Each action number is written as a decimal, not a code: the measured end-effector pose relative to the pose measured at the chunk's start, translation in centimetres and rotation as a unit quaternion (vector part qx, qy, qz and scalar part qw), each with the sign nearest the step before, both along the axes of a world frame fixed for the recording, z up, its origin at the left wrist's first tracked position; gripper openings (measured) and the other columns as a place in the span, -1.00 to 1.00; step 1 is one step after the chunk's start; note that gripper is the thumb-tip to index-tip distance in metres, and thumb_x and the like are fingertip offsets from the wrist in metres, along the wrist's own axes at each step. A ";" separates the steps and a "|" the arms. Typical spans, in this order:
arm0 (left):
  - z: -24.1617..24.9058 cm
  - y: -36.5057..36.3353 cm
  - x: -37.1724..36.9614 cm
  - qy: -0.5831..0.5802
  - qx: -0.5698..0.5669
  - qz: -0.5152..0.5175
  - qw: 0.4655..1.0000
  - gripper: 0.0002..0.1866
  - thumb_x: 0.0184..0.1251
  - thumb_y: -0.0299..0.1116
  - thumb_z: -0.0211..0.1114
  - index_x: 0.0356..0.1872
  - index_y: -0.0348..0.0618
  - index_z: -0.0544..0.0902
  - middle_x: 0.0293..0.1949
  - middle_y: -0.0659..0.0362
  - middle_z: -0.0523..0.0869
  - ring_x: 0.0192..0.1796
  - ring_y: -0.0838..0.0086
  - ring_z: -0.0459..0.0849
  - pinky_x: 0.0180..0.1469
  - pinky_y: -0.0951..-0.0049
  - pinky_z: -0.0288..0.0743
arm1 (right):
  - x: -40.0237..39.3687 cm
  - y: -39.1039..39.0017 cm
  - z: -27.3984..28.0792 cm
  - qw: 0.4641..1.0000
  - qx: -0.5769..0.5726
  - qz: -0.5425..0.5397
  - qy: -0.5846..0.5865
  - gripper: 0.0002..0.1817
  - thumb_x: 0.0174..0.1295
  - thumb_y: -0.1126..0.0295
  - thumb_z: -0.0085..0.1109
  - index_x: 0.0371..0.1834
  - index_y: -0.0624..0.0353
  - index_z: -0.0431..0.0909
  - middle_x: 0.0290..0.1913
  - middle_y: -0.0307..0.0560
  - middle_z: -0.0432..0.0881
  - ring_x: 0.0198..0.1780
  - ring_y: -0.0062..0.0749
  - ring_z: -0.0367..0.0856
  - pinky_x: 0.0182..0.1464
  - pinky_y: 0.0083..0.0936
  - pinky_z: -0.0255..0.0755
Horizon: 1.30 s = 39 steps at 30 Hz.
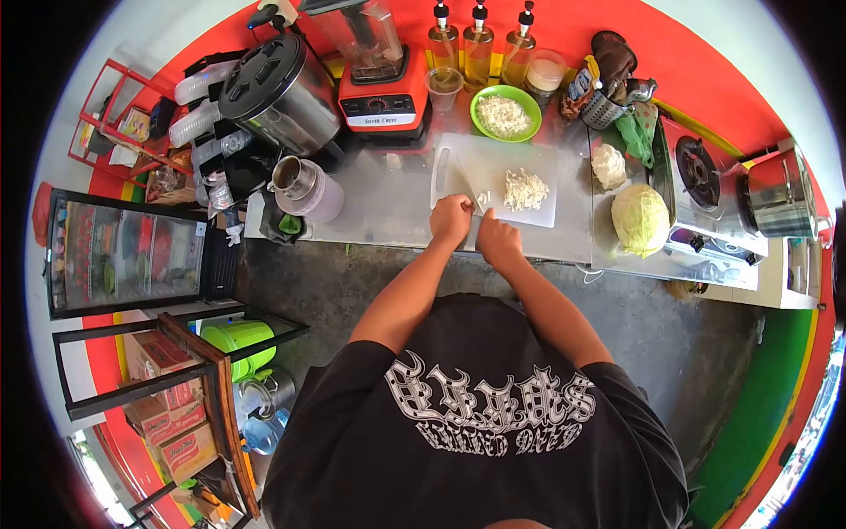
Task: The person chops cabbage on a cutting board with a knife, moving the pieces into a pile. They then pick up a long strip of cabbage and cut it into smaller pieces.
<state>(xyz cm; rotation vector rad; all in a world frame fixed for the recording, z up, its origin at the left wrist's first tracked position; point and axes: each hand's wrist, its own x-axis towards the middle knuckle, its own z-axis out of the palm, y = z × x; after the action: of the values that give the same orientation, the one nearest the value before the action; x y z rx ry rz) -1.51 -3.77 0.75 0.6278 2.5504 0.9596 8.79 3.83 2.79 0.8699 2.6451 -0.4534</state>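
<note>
At the front edge of the white cutting board (448, 145), my right hand (500, 240) is closed around the handle end of a knife (471, 183). Its thin blade points away from me across the board. Just left of the blade, my left hand (451, 220) is curled shut by the board's front edge; whatever its fingers hold is hidden. A few small pale pieces lie beside the blade. On the right of the board sits a heap of chopped cabbage (526, 189). Behind the board, a green bowl (535, 110) holds more chopped pale pieces.
A whole cabbage (641, 220) and a smaller pale lump (608, 166) stand to the right, before a gas stove (701, 172). A red blender (383, 101), pump bottles (478, 48) and a large steel pot (286, 97) line the back. A steel-topped jug (308, 189) stands left.
</note>
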 end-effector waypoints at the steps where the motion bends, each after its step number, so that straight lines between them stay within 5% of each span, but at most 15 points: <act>1: 0.2 -0.2 0.1 -0.002 -0.003 -0.005 1.000 -0.89 0.23 -0.27 0.44 -0.27 0.02 0.80 -0.30 0.17 0.83 -0.18 0.16 0.81 -0.11 0.17 0.66 | -0.4 0.3 0.3 1.000 -0.006 -0.004 0.009 -0.70 0.36 0.42 0.05 0.09 0.34 0.38 -0.09 0.27 0.77 -0.02 0.13 0.79 0.01 -0.09 0.68; 10: -0.3 -0.2 0.2 0.024 0.011 -0.034 0.999 -0.88 0.27 -0.27 0.36 -0.27 -0.02 0.79 -0.22 0.11 0.82 -0.14 0.10 0.79 -0.10 0.11 0.65 | 0.0 -0.7 3.7 0.999 -0.015 -0.013 -0.031 -0.73 0.34 0.42 0.08 0.03 0.32 0.43 -0.07 0.27 0.76 -0.03 0.08 0.80 0.00 -0.10 0.68; 12: -0.3 -0.3 0.3 0.118 -0.014 -0.084 0.989 -0.87 0.30 -0.30 0.28 -0.30 -0.06 0.76 -0.23 0.09 0.78 -0.13 0.08 0.76 -0.10 0.06 0.64 | -0.1 -0.8 4.3 0.999 -0.009 -0.005 -0.033 -0.73 0.33 0.43 0.09 0.03 0.32 0.43 -0.07 0.27 0.76 -0.02 0.07 0.80 0.00 -0.10 0.68; 18: -0.3 -0.1 0.1 0.165 -0.004 -0.127 0.978 -0.87 0.28 -0.33 0.23 -0.36 -0.09 0.72 -0.25 0.07 0.74 -0.12 0.07 0.73 -0.10 0.03 0.61 | 0.2 -1.3 2.9 1.000 -0.011 0.007 -0.017 -0.75 0.35 0.41 0.08 0.00 0.32 0.43 -0.12 0.25 0.77 -0.04 0.06 0.81 -0.02 -0.10 0.68; 24: -0.3 -0.3 0.3 0.163 -0.016 -0.131 0.978 -0.85 0.29 -0.33 0.20 -0.35 -0.08 0.73 -0.20 0.09 0.74 -0.10 0.08 0.72 -0.08 0.05 0.61 | -0.7 -0.6 1.4 0.998 -0.033 -0.051 0.012 -0.80 0.33 0.43 0.11 -0.05 0.27 0.42 -0.13 0.23 0.78 -0.05 0.07 0.81 -0.05 -0.15 0.69; 39: -0.4 -0.5 0.0 0.031 0.000 -0.036 0.999 -0.87 0.23 -0.27 0.40 -0.28 -0.05 0.78 -0.29 0.10 0.83 -0.18 0.07 0.80 -0.11 0.14 0.65 | -1.2 0.4 1.6 1.000 -0.011 0.002 0.008 -0.75 0.36 0.43 0.07 0.03 0.30 0.39 -0.13 0.26 0.77 -0.05 0.12 0.80 -0.01 -0.07 0.67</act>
<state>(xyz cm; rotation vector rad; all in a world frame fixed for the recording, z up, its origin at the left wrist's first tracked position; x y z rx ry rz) -1.47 -4.26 0.36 0.7550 2.5628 0.9296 7.59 4.19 4.34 0.8580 2.6505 -0.4889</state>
